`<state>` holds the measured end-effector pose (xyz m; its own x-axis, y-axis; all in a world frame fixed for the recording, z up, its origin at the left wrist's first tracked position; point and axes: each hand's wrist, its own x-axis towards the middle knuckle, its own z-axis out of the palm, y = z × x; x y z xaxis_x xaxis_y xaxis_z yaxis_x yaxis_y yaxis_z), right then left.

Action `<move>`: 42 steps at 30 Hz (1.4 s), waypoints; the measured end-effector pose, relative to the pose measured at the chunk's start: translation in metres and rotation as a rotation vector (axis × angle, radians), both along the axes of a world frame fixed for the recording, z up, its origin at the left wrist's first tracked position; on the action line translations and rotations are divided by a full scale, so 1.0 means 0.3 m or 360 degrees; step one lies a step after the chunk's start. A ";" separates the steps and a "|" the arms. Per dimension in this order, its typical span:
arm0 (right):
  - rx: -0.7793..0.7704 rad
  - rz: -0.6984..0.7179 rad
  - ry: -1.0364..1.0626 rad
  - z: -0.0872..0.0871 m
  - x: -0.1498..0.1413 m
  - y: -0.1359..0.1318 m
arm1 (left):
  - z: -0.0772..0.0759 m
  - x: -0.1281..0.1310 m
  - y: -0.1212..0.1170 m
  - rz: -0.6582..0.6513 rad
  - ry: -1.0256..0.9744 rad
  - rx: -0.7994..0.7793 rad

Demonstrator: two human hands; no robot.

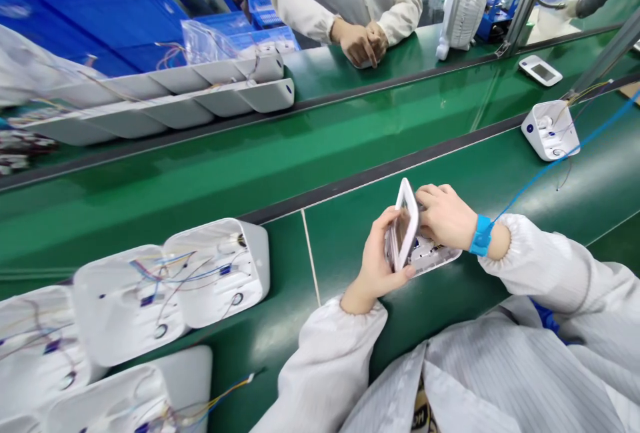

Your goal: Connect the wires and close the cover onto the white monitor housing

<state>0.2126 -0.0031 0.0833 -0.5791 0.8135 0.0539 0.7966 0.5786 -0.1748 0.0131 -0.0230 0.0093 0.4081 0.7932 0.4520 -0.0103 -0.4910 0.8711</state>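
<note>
Head cam's got your left hand point(377, 256) clamped on the white-framed panel point(412, 227), tipped up lengthwise away from you, right hand point(447, 214) just right of it, can't tell its grip.

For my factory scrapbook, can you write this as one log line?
left grip: holding white-framed panel, tilted | right grip: beside panel, contact hidden | below: open white part | right wrist: blue band

White pinstriped coat point(480, 379), gathered cuffs point(367, 313) just behind bare hands point(376, 256); bright blue wristband point(481, 235) behind the right one, thin blue cord point(600, 127) attached; dark lettered print point(423, 413) at chest.
</note>
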 end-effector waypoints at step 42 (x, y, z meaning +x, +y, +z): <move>-0.0934 -0.0547 0.0970 -0.065 0.177 -0.150 | 0.131 -0.056 0.124 -0.0620 0.1521 0.0637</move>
<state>0.2658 -0.0480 0.0639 -0.3066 0.9292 -0.2061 0.5819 0.0117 -0.8132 -0.0038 0.0142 0.0487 0.9157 0.4016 0.0123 0.3669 -0.8483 0.3818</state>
